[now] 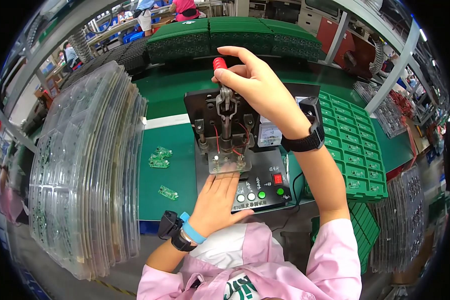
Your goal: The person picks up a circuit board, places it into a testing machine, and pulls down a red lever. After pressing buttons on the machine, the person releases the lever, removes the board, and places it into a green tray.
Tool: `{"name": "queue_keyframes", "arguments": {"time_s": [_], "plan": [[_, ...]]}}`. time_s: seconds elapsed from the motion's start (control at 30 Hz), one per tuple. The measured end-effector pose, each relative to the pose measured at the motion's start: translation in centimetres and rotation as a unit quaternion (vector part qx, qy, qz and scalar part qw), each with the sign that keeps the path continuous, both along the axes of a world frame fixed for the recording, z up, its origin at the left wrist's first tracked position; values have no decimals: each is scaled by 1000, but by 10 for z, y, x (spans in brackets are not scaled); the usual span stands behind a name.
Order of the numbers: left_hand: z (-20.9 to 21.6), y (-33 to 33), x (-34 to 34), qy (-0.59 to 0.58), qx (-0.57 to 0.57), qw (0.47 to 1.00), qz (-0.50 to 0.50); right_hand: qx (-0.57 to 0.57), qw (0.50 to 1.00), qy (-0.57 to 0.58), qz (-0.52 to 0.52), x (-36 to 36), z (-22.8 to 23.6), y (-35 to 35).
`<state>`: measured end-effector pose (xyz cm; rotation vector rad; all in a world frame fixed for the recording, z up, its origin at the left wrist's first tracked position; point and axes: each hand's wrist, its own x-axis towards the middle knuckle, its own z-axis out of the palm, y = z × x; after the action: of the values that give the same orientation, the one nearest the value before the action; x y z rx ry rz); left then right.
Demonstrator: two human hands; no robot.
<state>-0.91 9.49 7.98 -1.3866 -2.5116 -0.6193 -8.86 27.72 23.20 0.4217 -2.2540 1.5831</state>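
My right hand (pixel 242 75) is closed on the red lever handle (pixel 219 63) at the top of a toggle clamp, thumb and fingers around it. The clamp (pixel 227 102) stands upright on a black test fixture (pixel 195 107). My left hand (pixel 216 197) lies stretched out, thumb apart, at the front of the fixture. Its fingertips reach under the clear pressing plate (pixel 230 162), so whether a board lies beneath them is hard to see. Several small green circuit boards (pixel 159 162) lie on the green mat left of the fixture.
Tall stacked clear plastic trays (pixel 80 170) stand at the left. Green compartment trays holding boards (pixel 352 145) lie at the right. Stacked green trays (pixel 235 37) line the back. The fixture's panel has buttons and a red switch (pixel 277 179); a black cable (pixel 297 195) runs beside it.
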Motion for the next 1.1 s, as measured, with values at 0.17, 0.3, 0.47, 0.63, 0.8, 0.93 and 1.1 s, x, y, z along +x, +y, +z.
{"name": "queue_keyframes", "arguments": {"time_s": [0.17, 0.3, 0.47, 0.63, 0.8, 0.93, 1.1], "plan": [[-7, -1, 17, 49, 26, 998, -9, 13, 991, 131, -30, 10, -5, -5], [-13, -21, 32, 76, 96, 990, -74, 208, 891, 392, 92, 70, -59, -14], [-8, -39, 13, 63, 187, 980, 10, 219, 946, 209, -116, 152, -158, -11], [-7, -20, -8, 40, 204, 974, 90, 384, 857, 265, -220, 174, -236, -10], [-15, -18, -9, 27, 190, 973, 125, 374, 816, 319, -305, 164, -251, -14], [-21, -18, -9, 47, 208, 965, 150, 412, 809, 304, -290, 165, -247, -12], [-1, -16, -4, 23, 83, 977, 196, 406, 814, 303, -286, 164, -241, -13]]}}
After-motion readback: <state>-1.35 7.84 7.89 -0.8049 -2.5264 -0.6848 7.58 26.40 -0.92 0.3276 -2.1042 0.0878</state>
